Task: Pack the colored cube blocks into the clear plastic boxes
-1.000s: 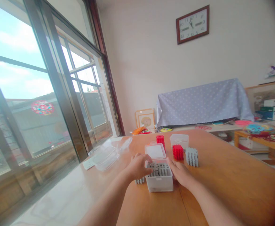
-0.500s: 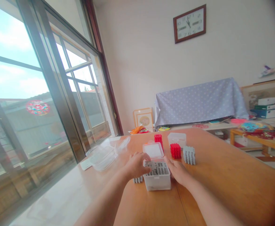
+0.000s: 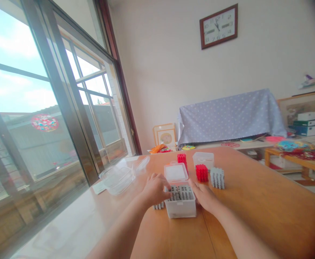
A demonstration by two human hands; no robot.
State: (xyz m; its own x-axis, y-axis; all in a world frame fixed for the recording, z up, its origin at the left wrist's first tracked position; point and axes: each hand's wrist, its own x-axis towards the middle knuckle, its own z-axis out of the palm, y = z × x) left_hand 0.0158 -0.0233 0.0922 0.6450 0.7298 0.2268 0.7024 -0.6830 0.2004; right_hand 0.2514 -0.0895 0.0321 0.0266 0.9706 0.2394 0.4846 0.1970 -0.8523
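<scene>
In the head view, with the clear box [image 3: 181,209] as the centre of the dial and 12 o'clock pointing away from the wearer, the gray lattice blocks [image 3: 185,193] sit inside it, near its rim. They seem to be two, side by side, their row running from 9 to 3 o'clock. The left hand [image 3: 156,189] is at 9 o'clock, nearer to these blocks than the other; from its grip they lie at about 3 o'clock. Its fingers and thumb are curled at the box's 9 o'clock edge; whether they pinch a block or merely touch, I cannot tell. The right hand [image 3: 204,196] is at 3 o'clock, fingers extended along the box's side, its grip spread and clasping nothing.

The open lid [image 3: 176,172] stands at 12 o'clock, partly hiding a tall red block [image 3: 182,158]. A shorter red block [image 3: 202,173] is just past 1 o'clock, a clear tub [image 3: 203,158] behind it, and a loose gray block [image 3: 217,178] at 2. Another gray piece [image 3: 158,206] shows beneath the left wrist, between 8 and 9. All rest on the wooden worktop [image 3: 243,212].
</scene>
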